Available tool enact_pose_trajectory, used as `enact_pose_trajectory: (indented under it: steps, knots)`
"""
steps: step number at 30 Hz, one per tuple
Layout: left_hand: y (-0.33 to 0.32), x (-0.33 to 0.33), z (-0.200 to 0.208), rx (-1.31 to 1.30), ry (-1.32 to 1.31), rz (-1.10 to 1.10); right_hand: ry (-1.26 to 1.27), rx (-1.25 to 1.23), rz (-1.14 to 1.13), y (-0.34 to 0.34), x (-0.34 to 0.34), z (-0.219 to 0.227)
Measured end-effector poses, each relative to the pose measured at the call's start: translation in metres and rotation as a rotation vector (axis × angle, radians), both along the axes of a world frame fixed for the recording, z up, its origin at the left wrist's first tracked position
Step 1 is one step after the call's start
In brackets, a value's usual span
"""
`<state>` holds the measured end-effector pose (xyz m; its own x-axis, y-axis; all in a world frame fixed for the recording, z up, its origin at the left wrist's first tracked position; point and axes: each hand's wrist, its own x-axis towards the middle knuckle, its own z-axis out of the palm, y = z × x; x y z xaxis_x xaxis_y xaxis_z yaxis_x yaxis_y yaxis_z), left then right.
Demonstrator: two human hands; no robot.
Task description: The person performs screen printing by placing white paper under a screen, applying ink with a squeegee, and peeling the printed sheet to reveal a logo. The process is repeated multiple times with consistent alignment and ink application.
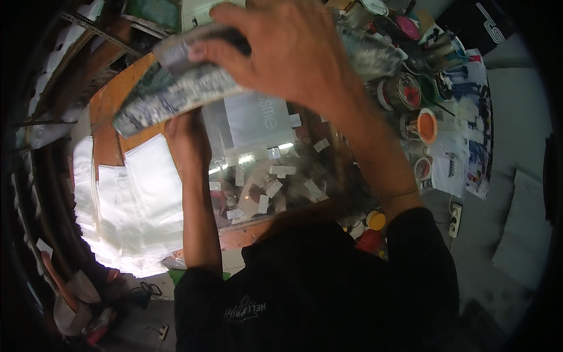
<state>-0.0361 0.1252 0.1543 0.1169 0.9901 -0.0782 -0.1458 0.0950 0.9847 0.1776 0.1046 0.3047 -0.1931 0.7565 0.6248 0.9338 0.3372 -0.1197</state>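
Observation:
My right hand (287, 56) reaches across the far side of the table, its thumb and fingers around a grey block that looks like a squeegee (199, 46). Just below it, a paint-stained screen frame (176, 98) slants up over the table, its edge smeared grey and white. My left hand (186, 132) is closed at the frame's near edge; its fingertips are hidden. Under the frame, a pale sheet with light lettering (252, 120) lies on the glass tabletop (252, 190). Both the frame and the block are somewhat blurred.
White sheets or bags (138, 193) lie in overlapping stacks to the left. Several tape pieces (272, 188) dot the glass. Paint tins, one orange inside (427, 125), line the right side beside stained papers (451, 158). A yellow-lidded container (375, 220) stands near my right elbow.

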Motion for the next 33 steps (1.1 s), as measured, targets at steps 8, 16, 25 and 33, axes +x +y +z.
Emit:
enact_pose_trajectory:
  steps: [8, 16, 25, 33]
  knots:
    - [0.098, 0.013, -0.179, 0.841, 1.218, 0.058, 0.100, -0.206, 0.048, 0.050, 0.006, 0.050]
    - [0.061, -0.025, -0.087, 0.137, 0.534, -0.092, 0.129, -0.625, -0.289, 0.060, -0.021, 0.111]
    - [0.077, -0.383, -0.102, 0.417, 1.237, 0.705, 0.072, -0.215, -0.158, 0.079, 0.030, 0.053]
    - [-0.134, -0.204, -0.138, 0.272, 1.548, -0.190, 0.135, -0.258, -0.184, 0.064, 0.007, 0.064]
